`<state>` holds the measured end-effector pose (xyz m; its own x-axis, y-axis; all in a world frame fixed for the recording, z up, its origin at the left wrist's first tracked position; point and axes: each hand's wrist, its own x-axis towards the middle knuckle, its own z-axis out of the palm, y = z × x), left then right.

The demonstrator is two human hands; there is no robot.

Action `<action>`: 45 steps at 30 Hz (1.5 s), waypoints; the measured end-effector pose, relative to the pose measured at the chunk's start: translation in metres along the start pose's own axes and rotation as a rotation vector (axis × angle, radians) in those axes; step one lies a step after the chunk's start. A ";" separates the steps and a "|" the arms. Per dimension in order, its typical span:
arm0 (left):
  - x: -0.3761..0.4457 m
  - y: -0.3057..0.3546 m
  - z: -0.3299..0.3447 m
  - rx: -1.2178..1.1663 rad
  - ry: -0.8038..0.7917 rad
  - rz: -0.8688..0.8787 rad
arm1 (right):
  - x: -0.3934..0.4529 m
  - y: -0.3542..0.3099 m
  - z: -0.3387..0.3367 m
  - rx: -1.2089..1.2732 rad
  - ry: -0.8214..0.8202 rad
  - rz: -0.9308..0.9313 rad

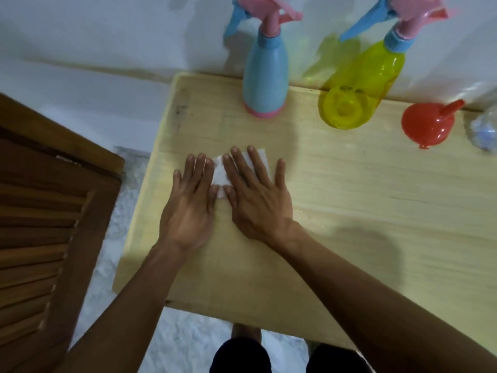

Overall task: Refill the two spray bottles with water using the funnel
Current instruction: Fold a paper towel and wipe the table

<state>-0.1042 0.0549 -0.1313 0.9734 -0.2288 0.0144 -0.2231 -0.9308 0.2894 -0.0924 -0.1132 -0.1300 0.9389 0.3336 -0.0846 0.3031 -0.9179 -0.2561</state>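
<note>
A light blue spray bottle (pixel 265 74) with a pink and blue trigger head stands capped at the back of the wooden table (pixel 349 189). To its right stands a clear yellow spray bottle (pixel 363 84), also capped. A red funnel (pixel 427 125) lies mouth down further right, spout pointing up and to the right. My left hand (pixel 189 203) and my right hand (pixel 256 195) lie flat, fingers straight, side by side on a white paper tissue (pixel 222 175) at the table's middle left. Most of the tissue is hidden under my fingers.
A clear plastic bottle (pixel 484 127) lies at the right edge of the frame, partly cut off. A white wall runs behind the table. A brown slatted wooden panel (pixel 40 224) stands to the left, over a white floor. Small wet spots (pixel 309 214) glisten beside my right wrist.
</note>
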 end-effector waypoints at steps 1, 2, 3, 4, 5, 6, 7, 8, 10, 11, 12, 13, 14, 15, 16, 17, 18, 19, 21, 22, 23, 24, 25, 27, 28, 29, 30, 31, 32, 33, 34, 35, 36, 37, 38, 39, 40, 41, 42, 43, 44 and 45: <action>-0.006 0.006 0.001 -0.009 0.015 -0.043 | -0.003 0.005 0.000 -0.021 0.013 -0.044; -0.012 0.013 0.002 -0.018 0.023 -0.086 | -0.005 0.009 0.001 -0.036 0.021 -0.083; -0.017 0.021 0.003 -0.025 0.029 -0.127 | -0.007 0.014 0.002 -0.047 0.025 -0.116; -0.022 0.029 0.005 -0.028 0.035 -0.165 | -0.010 0.019 0.003 -0.059 0.023 -0.145; -0.026 0.037 0.007 -0.028 0.042 -0.197 | -0.012 0.024 0.003 -0.070 0.019 -0.171; -0.029 0.044 0.009 -0.025 0.049 -0.222 | -0.014 0.029 0.003 -0.079 0.012 -0.194; -0.032 0.051 0.012 -0.023 0.059 -0.245 | -0.016 0.033 0.002 -0.085 0.002 -0.217; -0.035 0.058 0.015 -0.027 0.071 -0.268 | -0.019 0.038 0.001 -0.089 -0.009 -0.238; -0.040 0.073 0.020 -0.041 0.079 -0.320 | -0.025 0.047 -0.002 -0.090 -0.011 -0.275; -0.043 0.080 0.023 -0.043 0.080 -0.339 | -0.028 0.051 -0.003 -0.091 -0.007 -0.292; -0.046 0.087 0.025 -0.042 0.086 -0.351 | -0.032 0.056 -0.005 -0.093 -0.006 -0.311; -0.048 0.094 0.028 -0.040 0.094 -0.363 | -0.035 0.061 -0.006 -0.097 -0.008 -0.330; -0.050 0.100 0.031 -0.040 0.104 -0.377 | -0.039 0.065 -0.008 -0.101 -0.011 -0.348; -0.053 0.107 0.034 -0.042 0.115 -0.393 | -0.042 0.071 -0.010 -0.106 -0.015 -0.364; -0.055 0.113 0.037 -0.044 0.126 -0.409 | -0.046 0.076 -0.011 -0.109 -0.018 -0.376; -0.057 0.121 0.040 -0.045 0.135 -0.424 | -0.050 0.082 -0.013 -0.110 -0.020 -0.386; -0.059 0.129 0.043 -0.044 0.146 -0.436 | -0.053 0.087 -0.014 -0.111 -0.024 -0.395; -0.061 0.137 0.046 -0.042 0.158 -0.445 | -0.057 0.092 -0.016 -0.114 -0.031 -0.402; -0.066 0.154 0.051 -0.036 0.176 -0.458 | -0.065 0.102 -0.018 -0.113 -0.047 -0.412; -0.068 0.162 0.053 -0.035 0.183 -0.464 | -0.069 0.107 -0.019 -0.110 -0.055 -0.416; -0.069 0.170 0.056 -0.035 0.189 -0.472 | -0.073 0.111 -0.020 -0.108 -0.062 -0.420; -0.070 0.178 0.058 -0.037 0.196 -0.481 | -0.077 0.117 -0.022 -0.106 -0.069 -0.425; -0.072 0.185 0.060 -0.040 0.201 -0.490 | -0.081 0.122 -0.023 -0.102 -0.074 -0.433; -0.075 0.201 0.065 -0.042 0.208 -0.500 | -0.089 0.134 -0.027 -0.091 -0.079 -0.450; -0.076 0.208 0.067 -0.039 0.212 -0.501 | -0.094 0.140 -0.028 -0.092 -0.081 -0.459; -0.078 0.216 0.069 -0.036 0.213 -0.502 | -0.098 0.145 -0.029 -0.092 -0.085 -0.467; -0.080 0.224 0.072 -0.035 0.214 -0.505 | -0.102 0.151 -0.030 -0.089 -0.089 -0.474; -0.081 0.232 0.075 -0.034 0.215 -0.509 | -0.106 0.157 -0.031 -0.082 -0.089 -0.481; -0.082 0.240 0.078 -0.036 0.218 -0.515 | -0.111 0.163 -0.032 -0.077 -0.088 -0.488; -0.083 0.248 0.080 -0.036 0.221 -0.519 | -0.115 0.169 -0.034 -0.075 -0.087 -0.494; -0.084 0.257 0.082 -0.035 0.222 -0.521 | -0.120 0.176 -0.035 -0.075 -0.086 -0.500; -0.084 0.266 0.084 -0.035 0.220 -0.519 | -0.125 0.183 -0.037 -0.076 -0.083 -0.502; -0.085 0.275 0.086 -0.038 0.215 -0.517 | -0.131 0.190 -0.038 -0.079 -0.080 -0.500; -0.086 0.283 0.088 -0.039 0.209 -0.513 | -0.136 0.197 -0.040 -0.084 -0.075 -0.496; -0.087 0.292 0.091 -0.035 0.205 -0.507 | -0.142 0.203 -0.041 -0.089 -0.071 -0.489; -0.087 0.300 0.093 -0.028 0.200 -0.499 | -0.148 0.210 -0.043 -0.097 -0.067 -0.482; -0.086 0.308 0.095 -0.020 0.195 -0.488 | -0.154 0.217 -0.045 -0.105 -0.068 -0.471; -0.085 0.316 0.098 -0.012 0.188 -0.472 | -0.160 0.225 -0.048 -0.114 -0.071 -0.457; -0.084 0.323 0.099 -0.004 0.183 -0.452 | -0.167 0.233 -0.050 -0.125 -0.075 -0.440; -0.083 0.330 0.101 0.000 0.175 -0.427 | -0.174 0.241 -0.052 -0.138 -0.074 -0.419; -0.082 0.337 0.102 -0.001 0.165 -0.400 | -0.182 0.249 -0.054 -0.149 -0.065 -0.394; -0.081 0.343 0.103 -0.007 0.153 -0.371 | -0.191 0.257 -0.056 -0.156 -0.053 -0.363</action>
<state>-0.2652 -0.2748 -0.1321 0.9845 0.1677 0.0505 0.1444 -0.9404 0.3080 -0.1848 -0.4252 -0.1255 0.7575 0.6495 -0.0657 0.6390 -0.7583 -0.1291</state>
